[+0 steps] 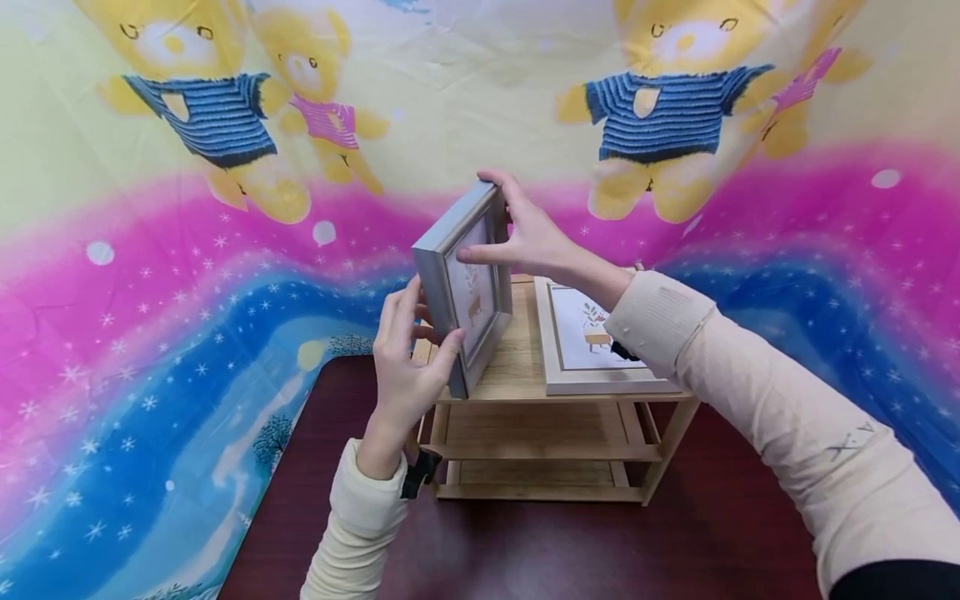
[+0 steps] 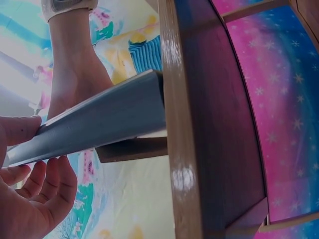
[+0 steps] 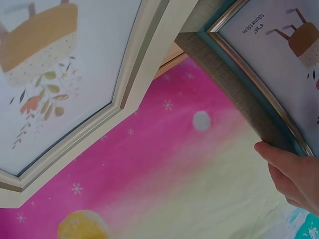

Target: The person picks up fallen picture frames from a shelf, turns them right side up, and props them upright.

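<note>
A grey picture frame (image 1: 438,292) stands upright, turned at an angle, over the left part of a wooden rack (image 1: 517,375). My left hand (image 1: 408,358) grips its near lower side, thumb on the front border and fingers behind. Up at the far top corner, my right hand (image 1: 528,237) holds the frame with its thumb across the front. In the left wrist view the frame's narrow side (image 2: 99,119) reaches close to the rack's edge (image 2: 182,149). To the right a white picture frame (image 1: 592,333) lies flat on the rack, partly covered by my right sleeve.
Two lower shelves (image 1: 547,429) show beneath the rack's top. The rack stands on a dark red table (image 1: 555,550). Behind hangs a colourful cloth (image 1: 450,100) printed with bears and snowflakes, close to the rack's back.
</note>
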### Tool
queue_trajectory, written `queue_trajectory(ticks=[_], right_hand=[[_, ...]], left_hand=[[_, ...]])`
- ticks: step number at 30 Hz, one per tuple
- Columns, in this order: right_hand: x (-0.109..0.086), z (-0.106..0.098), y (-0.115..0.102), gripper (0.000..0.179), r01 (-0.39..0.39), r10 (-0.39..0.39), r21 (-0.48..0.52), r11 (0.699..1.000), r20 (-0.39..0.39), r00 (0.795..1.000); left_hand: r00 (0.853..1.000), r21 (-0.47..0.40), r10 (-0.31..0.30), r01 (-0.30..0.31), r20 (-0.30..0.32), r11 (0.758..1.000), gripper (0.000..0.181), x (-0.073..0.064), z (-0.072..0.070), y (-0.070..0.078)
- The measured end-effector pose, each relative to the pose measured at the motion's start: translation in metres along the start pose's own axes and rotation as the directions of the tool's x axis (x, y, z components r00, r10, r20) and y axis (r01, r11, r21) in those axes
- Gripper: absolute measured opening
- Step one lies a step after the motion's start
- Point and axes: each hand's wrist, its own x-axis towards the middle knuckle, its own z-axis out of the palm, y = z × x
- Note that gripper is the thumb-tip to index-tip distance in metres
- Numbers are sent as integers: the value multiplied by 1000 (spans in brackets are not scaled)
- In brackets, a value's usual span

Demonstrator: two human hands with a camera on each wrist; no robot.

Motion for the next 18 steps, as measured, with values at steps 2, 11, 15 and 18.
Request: queue_trajectory(ticks=[2, 11, 15, 18], right_hand=[[0, 2, -1, 92, 1, -1, -11, 1000, -6, 1000], [1, 4, -5, 96, -7, 7, -10, 1000, 5, 1000], [1, 3, -6, 96, -21, 21, -16, 1000, 31, 999], [-1, 1, -9, 92, -13, 14, -45, 999, 34, 999]], left_hand=[[1000, 15, 15, -15, -4, 1000, 64, 0, 2, 0], [999, 20, 44, -44, 0, 999, 66, 0, 3, 0], [996, -58, 54, -50, 65, 997, 67, -3, 0, -3], [991, -107, 57, -44, 120, 993, 69, -5, -3, -8]])
